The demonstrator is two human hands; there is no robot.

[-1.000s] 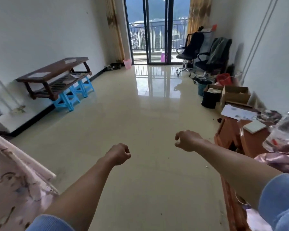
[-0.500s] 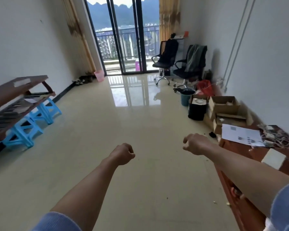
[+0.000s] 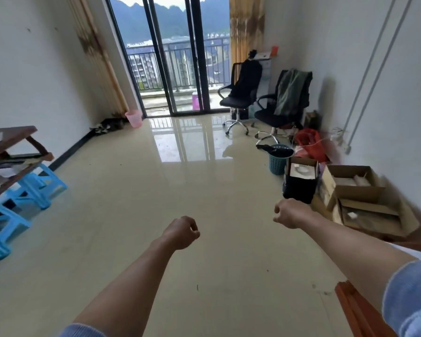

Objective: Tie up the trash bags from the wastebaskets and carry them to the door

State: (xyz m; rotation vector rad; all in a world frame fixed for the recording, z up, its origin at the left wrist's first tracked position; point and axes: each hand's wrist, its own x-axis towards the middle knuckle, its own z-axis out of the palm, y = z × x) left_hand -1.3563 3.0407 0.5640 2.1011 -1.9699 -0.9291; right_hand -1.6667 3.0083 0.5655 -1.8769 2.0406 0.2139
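Note:
A blue wastebasket (image 3: 277, 161) lined with a black trash bag (image 3: 277, 150) stands on the floor at the right, in front of two office chairs. A pink wastebasket (image 3: 134, 118) sits far off by the balcony door's left side. My left hand (image 3: 181, 232) is held out low in the middle, fingers curled into a loose fist, holding nothing. My right hand (image 3: 289, 214) reaches forward on the right, also curled and without anything in it. Both hands are well short of either basket.
Open cardboard boxes (image 3: 360, 190) and a black box (image 3: 299, 183) line the right wall, with a red bag (image 3: 310, 144) behind. Two black office chairs (image 3: 243, 96) stand near the glass balcony door (image 3: 175, 57). Blue stools (image 3: 22, 193) and a wooden rack (image 3: 7, 152) sit at left.
My view has moved forward into the room and swung right; the boxes, chairs and blue wastebasket are closer. Both hands stay curled and held out in front.

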